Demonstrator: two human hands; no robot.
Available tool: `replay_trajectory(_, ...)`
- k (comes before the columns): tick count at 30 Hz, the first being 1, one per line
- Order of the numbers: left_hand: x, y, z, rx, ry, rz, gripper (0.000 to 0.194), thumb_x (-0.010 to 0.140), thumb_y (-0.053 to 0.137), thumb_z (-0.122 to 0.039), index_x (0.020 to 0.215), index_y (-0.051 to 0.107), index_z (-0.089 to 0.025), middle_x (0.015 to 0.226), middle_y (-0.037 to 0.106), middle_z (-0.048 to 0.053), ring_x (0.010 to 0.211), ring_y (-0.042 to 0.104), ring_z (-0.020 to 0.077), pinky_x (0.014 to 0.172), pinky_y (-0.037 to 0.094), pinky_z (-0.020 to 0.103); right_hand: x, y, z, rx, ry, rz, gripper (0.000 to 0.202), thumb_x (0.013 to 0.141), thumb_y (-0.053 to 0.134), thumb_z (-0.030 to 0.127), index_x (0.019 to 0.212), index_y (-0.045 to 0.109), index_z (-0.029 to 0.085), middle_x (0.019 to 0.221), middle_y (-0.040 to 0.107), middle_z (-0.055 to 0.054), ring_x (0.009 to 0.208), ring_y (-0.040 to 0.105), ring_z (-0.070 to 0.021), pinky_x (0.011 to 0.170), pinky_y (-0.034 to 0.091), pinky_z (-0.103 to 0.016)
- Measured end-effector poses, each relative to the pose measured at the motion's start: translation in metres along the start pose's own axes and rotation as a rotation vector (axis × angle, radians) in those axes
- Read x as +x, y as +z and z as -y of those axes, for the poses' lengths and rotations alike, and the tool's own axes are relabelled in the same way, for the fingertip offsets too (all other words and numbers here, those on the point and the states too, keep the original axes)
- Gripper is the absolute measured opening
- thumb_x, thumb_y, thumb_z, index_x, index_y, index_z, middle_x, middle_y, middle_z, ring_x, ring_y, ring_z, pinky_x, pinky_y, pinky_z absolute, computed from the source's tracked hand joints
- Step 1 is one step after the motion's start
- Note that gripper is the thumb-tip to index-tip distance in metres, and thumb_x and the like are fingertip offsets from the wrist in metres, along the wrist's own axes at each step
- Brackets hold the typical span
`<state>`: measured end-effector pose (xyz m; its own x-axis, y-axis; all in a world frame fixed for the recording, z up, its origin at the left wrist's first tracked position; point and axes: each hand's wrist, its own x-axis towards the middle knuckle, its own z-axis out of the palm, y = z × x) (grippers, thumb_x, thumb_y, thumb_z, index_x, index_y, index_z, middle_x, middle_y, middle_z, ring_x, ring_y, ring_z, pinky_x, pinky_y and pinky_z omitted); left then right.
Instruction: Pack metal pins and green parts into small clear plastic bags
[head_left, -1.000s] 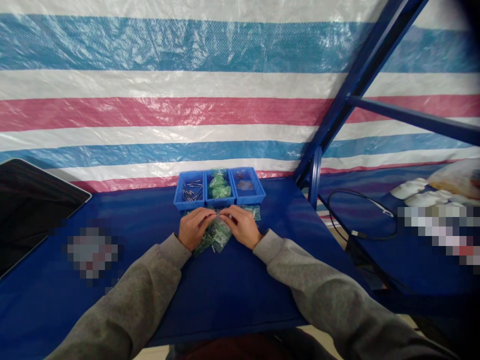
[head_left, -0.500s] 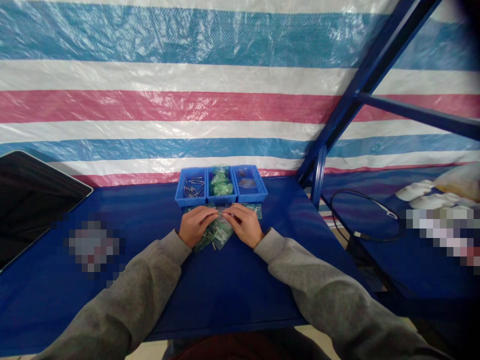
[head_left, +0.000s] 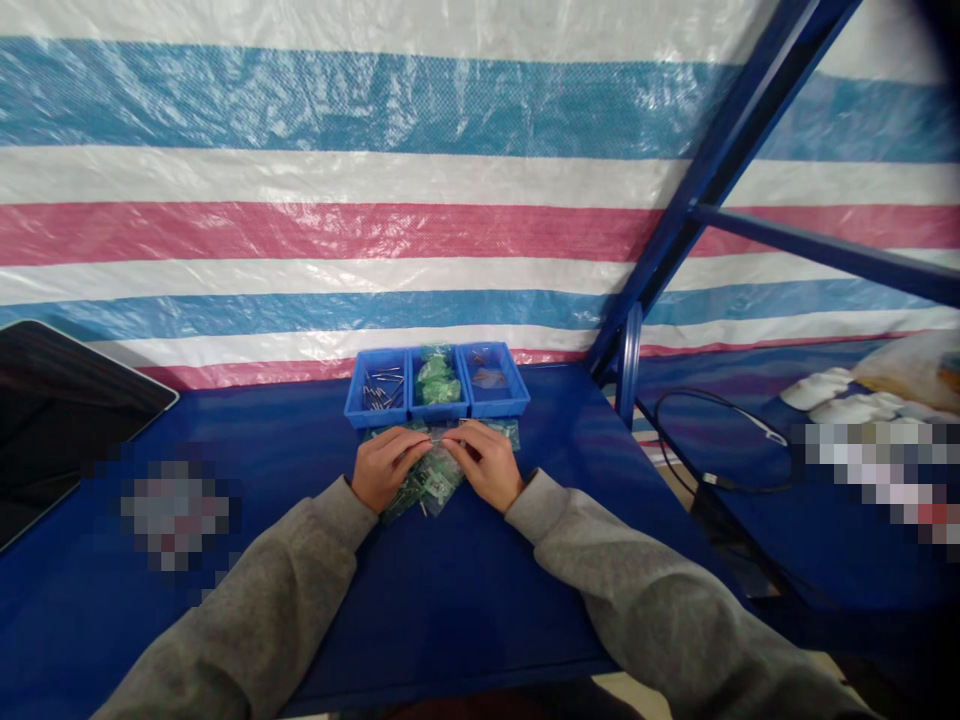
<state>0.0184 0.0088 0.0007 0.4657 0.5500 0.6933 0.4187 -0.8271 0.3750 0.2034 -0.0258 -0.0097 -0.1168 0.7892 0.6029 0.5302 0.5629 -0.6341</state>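
My left hand (head_left: 386, 465) and my right hand (head_left: 484, 463) meet just in front of the blue bins, both closed in a pinch. Between the fingertips is what looks like a small clear plastic bag (head_left: 443, 452), its edge held from both sides. Under and beside the hands lie several green-tinted plastic packets (head_left: 437, 482) with small parts showing in them. Fingers hide part of the bag, and its contents are too small to make out.
Three blue bins stand side by side: the left bin (head_left: 352, 408) holds thin metal pins, the middle bin (head_left: 439, 411) green packets, the right bin (head_left: 499, 408) small clear bags. A dark-screened device (head_left: 67, 420) is at left. A black cable (head_left: 664, 440) and white gloves (head_left: 855, 405) lie right.
The view has tilted up slightly, so everything sits a little lower. Both hands stay together, pinching at nearly the same place; the bag between the fingertips shows paler now.
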Motion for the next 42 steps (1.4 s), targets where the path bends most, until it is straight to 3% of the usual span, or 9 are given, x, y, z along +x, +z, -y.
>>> replay_trajectory(8,0.0016,-0.0043,-0.0071,-0.067,-0.023,-0.06,0.008,0.079,0.062,-0.021,0.085,0.065,-0.018,0.077,0.068,0.003,0.069,0.062,0.013,0.065,0.051,0.025,-0.0011,0.0023,-0.0001,0.005,-0.008,0.04,0.019,0.089,0.047,0.027,0.085,0.064,0.018,0.078,0.062,-0.004,0.072,0.057,-0.0148,0.068,0.045,-0.026)
replay_trajectory(16,0.0014,-0.0028,-0.0068,-0.127,-0.027,-0.074,0.006,0.08,0.061,-0.021,0.081,0.063,-0.016,0.076,0.067,0.004,0.072,0.062,0.0138,0.068,0.05,0.026,-0.0016,0.0051,-0.0034,0.026,-0.031,0.043,0.021,0.089,0.047,0.029,0.089,0.066,0.018,0.078,0.062,-0.004,0.072,0.057,-0.0145,0.068,0.045,-0.025)
replay_trajectory(22,-0.0008,0.0004,-0.0041,-0.135,-0.135,-0.046,0.007,0.087,0.049,-0.019,0.086,0.054,-0.015,0.093,0.067,0.006,0.087,0.063,0.0139,0.078,0.049,0.028,-0.0005,0.0025,-0.0028,-0.005,0.014,-0.039,0.022,0.09,0.046,0.029,0.094,0.065,0.019,0.08,0.063,-0.005,0.071,0.058,-0.0148,0.069,0.045,-0.026)
replay_trajectory(29,-0.0011,0.0003,-0.0037,0.02,-0.12,-0.038,0.011,0.087,0.049,-0.022,0.085,0.058,-0.016,0.076,0.063,0.002,0.069,0.06,0.0117,0.066,0.047,0.023,-0.0006,0.001,-0.0016,-0.01,0.032,-0.033,0.022,0.09,0.045,0.028,0.09,0.064,0.017,0.078,0.063,-0.005,0.072,0.058,-0.0151,0.07,0.045,-0.026)
replay_trajectory(36,-0.0004,-0.0027,-0.0018,0.06,-0.025,-0.023,0.019,0.088,0.047,-0.021,0.102,0.061,-0.017,0.083,0.064,0.004,0.074,0.058,0.0135,0.071,0.047,0.026,-0.0014,0.0012,-0.0019,-0.008,0.022,-0.039,0.022,0.09,0.044,0.027,0.089,0.064,0.017,0.077,0.062,-0.005,0.071,0.057,-0.0151,0.069,0.044,-0.026)
replay_trajectory(42,0.0008,-0.0015,-0.001,0.039,-0.044,0.018,0.025,0.09,0.042,-0.018,0.107,0.06,-0.017,0.091,0.063,0.006,0.084,0.057,0.0151,0.079,0.047,0.029,-0.001,0.0016,-0.0029,-0.005,0.02,-0.045,0.023,0.09,0.043,0.028,0.089,0.064,0.018,0.077,0.062,-0.005,0.072,0.057,-0.0154,0.069,0.044,-0.027)
